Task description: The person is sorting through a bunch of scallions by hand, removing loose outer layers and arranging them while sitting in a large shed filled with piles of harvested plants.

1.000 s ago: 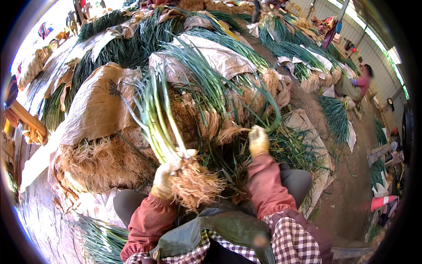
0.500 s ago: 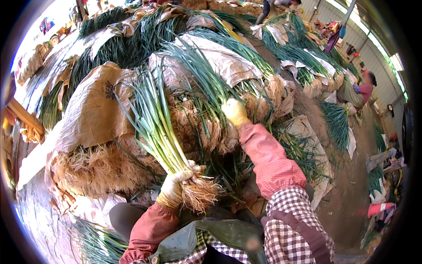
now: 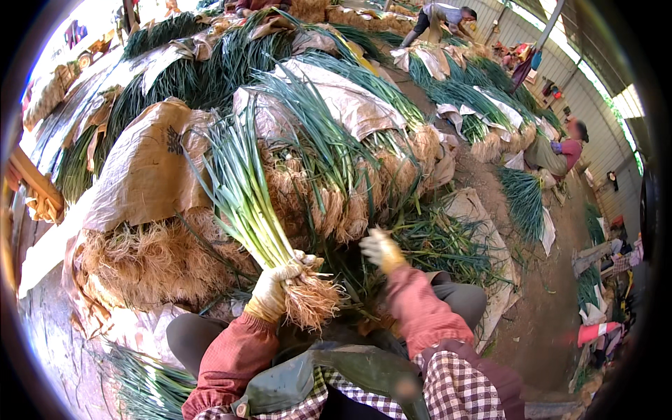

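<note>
My left hand (image 3: 269,294), in a yellowish work glove, is closed round the white lower stalks of a bunch of green onions (image 3: 257,199). The bunch leans up and to the left, its tan roots hanging beside the glove. My right hand (image 3: 382,250), gloved as well and slightly blurred, holds nothing; its fingers look apart. It hovers just this side of a heap of green onions (image 3: 339,164), whose shaggy roots face me. Loose green leaves (image 3: 441,241) lie to the right of that hand.
A tan sack (image 3: 157,164) covers a root pile (image 3: 150,269) on the left. More green onions (image 3: 150,385) lie at lower left. Sacking (image 3: 486,231) lies on the ground to the right. Two people (image 3: 570,147) (image 3: 444,17) work among farther heaps.
My right hand has come back from the leaves of the heap, moving down toward me, and its fingers have opened. The left hand keeps its grip on the bunch, nearly still.
</note>
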Demonstrator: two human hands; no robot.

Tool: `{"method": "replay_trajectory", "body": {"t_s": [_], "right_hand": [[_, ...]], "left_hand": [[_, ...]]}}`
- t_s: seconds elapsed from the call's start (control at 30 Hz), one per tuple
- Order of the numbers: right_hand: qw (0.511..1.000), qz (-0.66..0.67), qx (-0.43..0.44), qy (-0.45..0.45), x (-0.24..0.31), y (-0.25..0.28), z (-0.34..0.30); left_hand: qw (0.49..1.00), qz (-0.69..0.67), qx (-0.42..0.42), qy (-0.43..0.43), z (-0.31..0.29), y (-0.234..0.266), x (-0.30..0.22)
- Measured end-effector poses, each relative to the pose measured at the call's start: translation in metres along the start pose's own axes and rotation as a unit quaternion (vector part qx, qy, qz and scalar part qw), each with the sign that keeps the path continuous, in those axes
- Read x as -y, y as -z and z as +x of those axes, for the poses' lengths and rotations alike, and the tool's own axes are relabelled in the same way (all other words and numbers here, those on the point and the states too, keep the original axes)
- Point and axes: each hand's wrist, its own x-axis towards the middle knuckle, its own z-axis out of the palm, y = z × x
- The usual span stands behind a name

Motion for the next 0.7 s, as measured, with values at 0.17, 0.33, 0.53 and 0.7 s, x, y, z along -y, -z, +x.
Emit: {"method": "replay_trajectory", "body": {"t_s": [0.17, 0.33, 0.53, 0.7], "right_hand": [[0.985, 0.07, -0.034, 0.154, 0.027, -0.063, 0.052], [0.897, -0.024, -0.08, 0.434, 0.08, -0.093, -0.051], [0.693, -0.358, -0.043, 0.625, 0.011, -0.118, -0.078], [0.933, -0.025, 0.26, 0.248, 0.049, -0.11, -0.052]], "left_hand": [[0.999, 0.036, -0.002, 0.025, 0.009, 0.001, 0.002], [0.999, 0.02, 0.018, -0.035, -0.003, -0.015, -0.013], [0.999, 0.041, -0.024, 0.02, 0.003, -0.011, -0.003], [0.999, -0.019, -0.024, 0.04, -0.005, -0.011, -0.001]]}}
